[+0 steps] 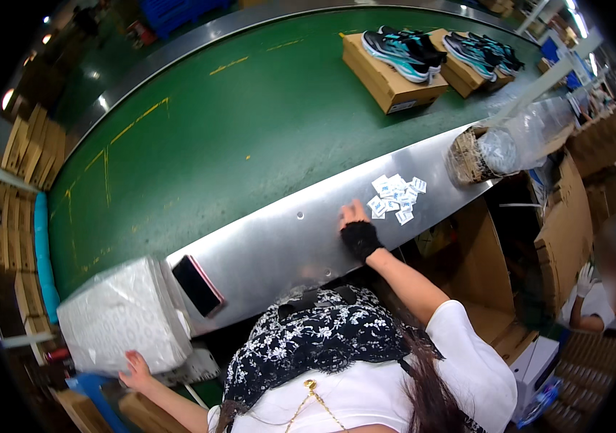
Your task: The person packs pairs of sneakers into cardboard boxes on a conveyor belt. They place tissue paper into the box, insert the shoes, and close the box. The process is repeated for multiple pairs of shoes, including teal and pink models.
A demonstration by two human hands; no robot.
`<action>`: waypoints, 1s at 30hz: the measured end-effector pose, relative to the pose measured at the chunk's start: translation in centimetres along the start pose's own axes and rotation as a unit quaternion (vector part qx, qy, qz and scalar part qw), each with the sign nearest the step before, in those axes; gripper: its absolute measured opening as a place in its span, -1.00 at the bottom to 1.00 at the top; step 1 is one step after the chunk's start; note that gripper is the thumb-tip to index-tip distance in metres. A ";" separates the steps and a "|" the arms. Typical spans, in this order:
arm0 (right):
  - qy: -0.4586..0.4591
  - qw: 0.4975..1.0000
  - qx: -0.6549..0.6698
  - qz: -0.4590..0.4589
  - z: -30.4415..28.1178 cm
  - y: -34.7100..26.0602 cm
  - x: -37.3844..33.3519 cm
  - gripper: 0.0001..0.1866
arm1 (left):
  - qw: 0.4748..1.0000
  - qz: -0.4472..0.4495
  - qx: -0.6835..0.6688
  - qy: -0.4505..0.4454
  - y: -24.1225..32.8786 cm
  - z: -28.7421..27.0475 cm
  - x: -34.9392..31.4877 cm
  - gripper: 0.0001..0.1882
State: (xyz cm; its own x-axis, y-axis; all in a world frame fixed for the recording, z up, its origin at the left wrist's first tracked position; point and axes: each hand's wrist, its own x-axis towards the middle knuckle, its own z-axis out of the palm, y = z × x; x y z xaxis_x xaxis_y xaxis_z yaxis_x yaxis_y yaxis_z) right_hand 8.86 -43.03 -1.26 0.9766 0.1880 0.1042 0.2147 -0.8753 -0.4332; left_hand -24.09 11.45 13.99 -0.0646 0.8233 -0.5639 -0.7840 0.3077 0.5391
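My left hand (135, 371) is bare, with its fingers apart, against the near side of a stack of white printed wrapping paper (124, 310) in clear plastic. Nothing shows in its fingers. My right hand (355, 222) wears a black fingerless glove and rests at the metal ledge (272, 238), its fingers loosely bent and apart, with no object visible in them. Just to the right of it lies a loose pile of small white sachets (395, 195) with blue print. A phone (198, 286) with a dark screen and pink edge lies beside the paper stack.
Beyond the ledge runs a green conveyor belt (200, 173). Black and teal sneakers (403, 54) sit on a brown shoebox (395, 90), with another such pair further right. A taped carton (467, 157) holding clear plastic stands at the ledge's right. A co-worker's gloved hand (584, 280) shows far right.
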 end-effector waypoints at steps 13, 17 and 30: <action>0.018 0.986 0.163 0.041 -3.6 1.3 0.9 -0.79 | 0.547 -0.413 0.543 -0.485 -36.7 4.6 -22.5 -0.62; -0.114 0.741 0.632 0.194 -3.3 -3.9 1.1 -0.78 | 0.448 -0.506 0.580 -0.454 -39.2 0.8 -28.6 -0.55; 0.146 0.642 0.627 0.416 -9.1 16.4 28.6 -0.66 | 0.580 -0.467 0.567 -0.353 -40.8 -1.5 -28.3 -0.87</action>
State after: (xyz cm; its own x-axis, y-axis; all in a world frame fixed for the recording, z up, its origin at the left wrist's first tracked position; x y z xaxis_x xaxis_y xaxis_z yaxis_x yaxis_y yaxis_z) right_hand 40.28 -56.07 2.73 0.7547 -0.3641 -0.5458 -0.3616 0.4632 -0.8091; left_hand 8.78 -25.16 7.03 0.6439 -0.0877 -0.7601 0.6619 0.5623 0.4957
